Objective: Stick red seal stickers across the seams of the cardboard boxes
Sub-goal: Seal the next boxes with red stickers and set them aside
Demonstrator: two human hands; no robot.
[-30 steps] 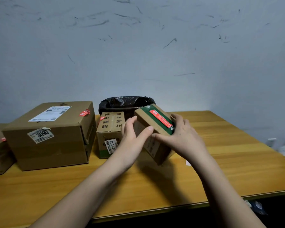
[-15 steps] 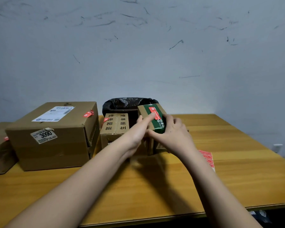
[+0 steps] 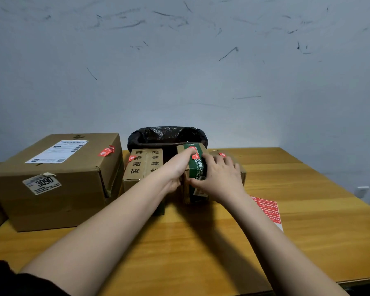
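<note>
While both my hands work at the back of the desk (image 3: pixel 308 242), the scene reads left to right like this:
Large box (image 3: pixel 58 184): stands at the left, a red seal (image 3: pixel 106 151) on its top right edge.
Printed box (image 3: pixel 144 165): just right of it, in front of the black-lined bin (image 3: pixel 167 135), a red seal on its left top edge.
Left hand (image 3: pixel 175 169): my fingers lie straight, forefinger tip pressing the red seal sticker (image 3: pixel 195 155).
Green-taped box (image 3: pixel 193 174): stands between my hands; the sticker lies across its top seam.
Right hand (image 3: pixel 219 178): my fingers curl over the box, thumb on its front, holding it.
Low box (image 3: pixel 233 161): behind my right hand.
Sticker sheet (image 3: pixel 268 209): flat on the desk, right of my forearm.
</note>
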